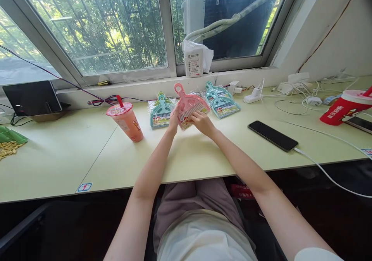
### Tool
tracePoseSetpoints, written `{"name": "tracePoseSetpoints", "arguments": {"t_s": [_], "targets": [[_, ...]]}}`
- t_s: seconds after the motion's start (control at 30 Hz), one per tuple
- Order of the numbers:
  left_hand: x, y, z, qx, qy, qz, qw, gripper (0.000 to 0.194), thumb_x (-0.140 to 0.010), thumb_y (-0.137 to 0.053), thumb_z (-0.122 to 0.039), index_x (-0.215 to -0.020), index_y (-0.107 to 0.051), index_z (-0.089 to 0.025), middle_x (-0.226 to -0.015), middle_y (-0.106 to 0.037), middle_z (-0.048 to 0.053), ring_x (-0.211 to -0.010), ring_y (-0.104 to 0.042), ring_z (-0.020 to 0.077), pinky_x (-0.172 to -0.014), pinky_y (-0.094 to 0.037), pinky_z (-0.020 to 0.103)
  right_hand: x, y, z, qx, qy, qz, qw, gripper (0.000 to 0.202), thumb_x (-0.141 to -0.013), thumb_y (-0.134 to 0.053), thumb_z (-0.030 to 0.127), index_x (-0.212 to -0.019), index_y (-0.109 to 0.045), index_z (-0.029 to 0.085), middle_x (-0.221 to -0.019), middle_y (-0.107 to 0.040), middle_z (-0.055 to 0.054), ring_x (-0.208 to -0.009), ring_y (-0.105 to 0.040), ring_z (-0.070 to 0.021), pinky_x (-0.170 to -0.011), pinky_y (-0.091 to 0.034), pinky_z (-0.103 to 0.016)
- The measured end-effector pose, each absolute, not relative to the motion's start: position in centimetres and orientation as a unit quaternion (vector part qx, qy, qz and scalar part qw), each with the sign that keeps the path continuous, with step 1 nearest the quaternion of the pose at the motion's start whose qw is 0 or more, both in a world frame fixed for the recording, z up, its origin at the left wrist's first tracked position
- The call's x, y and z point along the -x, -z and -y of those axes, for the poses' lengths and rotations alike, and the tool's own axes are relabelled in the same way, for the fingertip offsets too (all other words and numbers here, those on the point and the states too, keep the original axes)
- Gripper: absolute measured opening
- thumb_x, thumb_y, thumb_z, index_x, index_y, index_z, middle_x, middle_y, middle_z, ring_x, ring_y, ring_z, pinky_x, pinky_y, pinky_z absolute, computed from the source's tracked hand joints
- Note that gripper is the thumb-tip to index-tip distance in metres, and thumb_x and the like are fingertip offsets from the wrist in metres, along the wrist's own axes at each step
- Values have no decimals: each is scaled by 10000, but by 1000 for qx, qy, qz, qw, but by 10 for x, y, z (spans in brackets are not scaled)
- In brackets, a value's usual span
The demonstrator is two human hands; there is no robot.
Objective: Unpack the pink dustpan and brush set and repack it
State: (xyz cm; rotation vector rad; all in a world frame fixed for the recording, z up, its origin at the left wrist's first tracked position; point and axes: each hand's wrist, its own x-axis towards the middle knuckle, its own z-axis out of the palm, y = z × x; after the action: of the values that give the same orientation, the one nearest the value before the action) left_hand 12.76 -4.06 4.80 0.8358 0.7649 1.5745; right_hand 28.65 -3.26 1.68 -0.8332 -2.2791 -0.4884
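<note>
A pink dustpan-and-brush set is held up over the table, its handle pointing up and away. My left hand grips its left edge. My right hand is closed at the front lower part, fingers over the printed card and bristles. Behind and to the left lies a teal set in clear wrapping. More teal sets lie overlapped to the right of the pink one, near the wall.
A pink drink cup stands left of the hands. To the right are a black phone on a white cable and a red cup. A tablet leans at far left; a tissue pack sits on the sill.
</note>
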Motion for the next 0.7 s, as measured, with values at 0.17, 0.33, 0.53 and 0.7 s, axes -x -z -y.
{"name": "tracePoseSetpoints", "arguments": {"t_s": [0.17,0.33,0.53,0.7], "targets": [[-124,-46,35,-381,-677,-332,534,329,-967,-540,-412,-1054,-715,-148,-1118,-733,124,-1140,-673,284,-1076,-485,508,-287,-17,35,311,217,867,323,257,-1022,-437,195,-980,-690,186,-990,-671,-95,-982,-550,-240,-871,-391,-359],[-112,-50,26,-308,-741,-352,482,314,-977,-535,-410,-1035,-717,-160,-1141,-734,96,-1161,-665,229,-1059,-503,379,-287,-21,43,301,234,864,329,259,-1016,-417,148,-1060,-667,205,-1084,-686,-86,-1083,-546,-233,-943,-352,-378],[-87,-55,21,-262,-774,-353,456,380,-1009,-459,-452,-1152,-688,-184,-1202,-717,77,-1104,-682,171,-962,-543,284,-289,-22,44,280,264,868,313,299,-1007,-388,97,-1018,-661,217,-1091,-703,-61,-1045,-581,-198,-1071,-301,-390],[-83,-56,22,-277,-779,-327,458,419,-1011,-435,-485,-1178,-691,-198,-1111,-746,67,-1048,-703,169,-955,-544,284,-286,-22,43,321,144,864,360,142,-988,-529,213,-959,-668,201,-1050,-736,-66,-1064,-614,-222,-1042,-340,-405]]}}
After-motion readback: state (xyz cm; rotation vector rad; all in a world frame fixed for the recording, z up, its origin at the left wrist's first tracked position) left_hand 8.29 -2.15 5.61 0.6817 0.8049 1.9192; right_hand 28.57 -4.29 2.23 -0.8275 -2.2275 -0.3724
